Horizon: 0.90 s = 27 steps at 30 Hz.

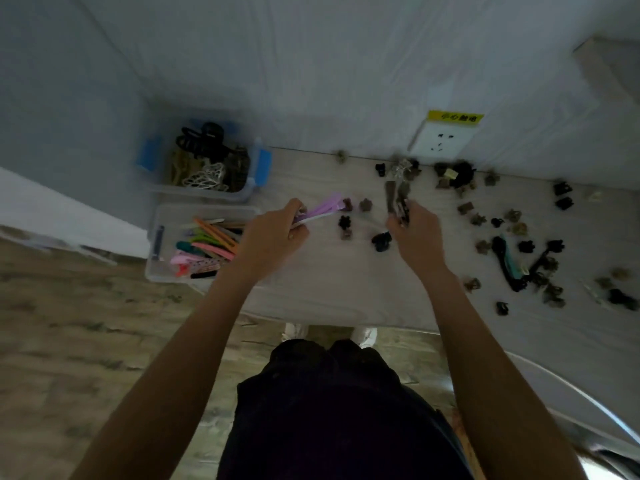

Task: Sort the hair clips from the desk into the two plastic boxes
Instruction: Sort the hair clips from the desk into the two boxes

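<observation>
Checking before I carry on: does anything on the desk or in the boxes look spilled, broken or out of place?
Nothing looks spilled or broken. The near box overhangs the desk's left edge, which looks slightly risky. Loose clips lie scattered on the right, unsorted. The picture is too blurred to judge damage.

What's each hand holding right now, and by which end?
Left hand grips long purple and white clips by their near ends, the far ends fanning out. Right hand holds dark brown long clips by their near ends, pointing away.
</observation>
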Tool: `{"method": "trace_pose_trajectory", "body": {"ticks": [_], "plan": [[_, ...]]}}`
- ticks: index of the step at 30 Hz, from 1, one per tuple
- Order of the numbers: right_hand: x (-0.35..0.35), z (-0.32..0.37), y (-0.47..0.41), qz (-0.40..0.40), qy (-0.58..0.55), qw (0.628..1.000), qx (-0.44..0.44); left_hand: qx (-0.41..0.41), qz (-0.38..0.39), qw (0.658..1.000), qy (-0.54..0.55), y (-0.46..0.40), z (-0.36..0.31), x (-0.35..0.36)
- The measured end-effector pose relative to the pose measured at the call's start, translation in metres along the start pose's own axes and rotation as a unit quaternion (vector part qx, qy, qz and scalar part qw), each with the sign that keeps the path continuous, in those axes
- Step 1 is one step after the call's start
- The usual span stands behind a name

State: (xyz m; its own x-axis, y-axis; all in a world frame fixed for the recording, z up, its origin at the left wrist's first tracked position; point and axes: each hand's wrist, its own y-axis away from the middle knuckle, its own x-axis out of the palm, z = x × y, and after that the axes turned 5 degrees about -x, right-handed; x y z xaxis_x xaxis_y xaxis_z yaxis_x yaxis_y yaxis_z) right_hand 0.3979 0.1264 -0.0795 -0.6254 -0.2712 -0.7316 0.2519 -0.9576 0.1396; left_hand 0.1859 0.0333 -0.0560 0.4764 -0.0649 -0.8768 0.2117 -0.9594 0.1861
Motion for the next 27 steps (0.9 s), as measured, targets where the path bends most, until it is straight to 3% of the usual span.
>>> {"method": "trace_pose_trajectory", "body": {"ticks": [6,10,14,17,21,25,27], "plan": [[0.048,0.101,0.016,0.115,-0.056,0.98,-0.151,-0.072,-0.039,0.997,-0.016,0.041,0.087,-0.042],[0.073,0.149,0.02,0.185,-0.026,0.958,-0.217,-0.074,0.022,0.994,-0.075,0.047,0.134,-0.049],[0.099,0.18,0.019,0.219,0.086,0.935,-0.264,-0.064,0.081,0.995,-0.004,0.051,0.148,-0.041],[0.124,0.195,0.018,0.22,0.209,0.911,-0.28,-0.064,-0.017,0.997,0.048,0.062,0.155,-0.036],[0.156,0.206,0.018,0.228,0.258,0.888,-0.304,-0.061,-0.185,0.98,0.048,0.077,0.158,-0.03],[0.162,0.194,0.025,0.25,0.222,0.886,-0.321,-0.07,-0.203,0.975,0.063,0.076,0.158,-0.029],[0.152,0.182,0.034,0.221,0.161,0.897,-0.348,-0.059,-0.214,0.973,0.067,0.072,0.153,-0.031]]}}
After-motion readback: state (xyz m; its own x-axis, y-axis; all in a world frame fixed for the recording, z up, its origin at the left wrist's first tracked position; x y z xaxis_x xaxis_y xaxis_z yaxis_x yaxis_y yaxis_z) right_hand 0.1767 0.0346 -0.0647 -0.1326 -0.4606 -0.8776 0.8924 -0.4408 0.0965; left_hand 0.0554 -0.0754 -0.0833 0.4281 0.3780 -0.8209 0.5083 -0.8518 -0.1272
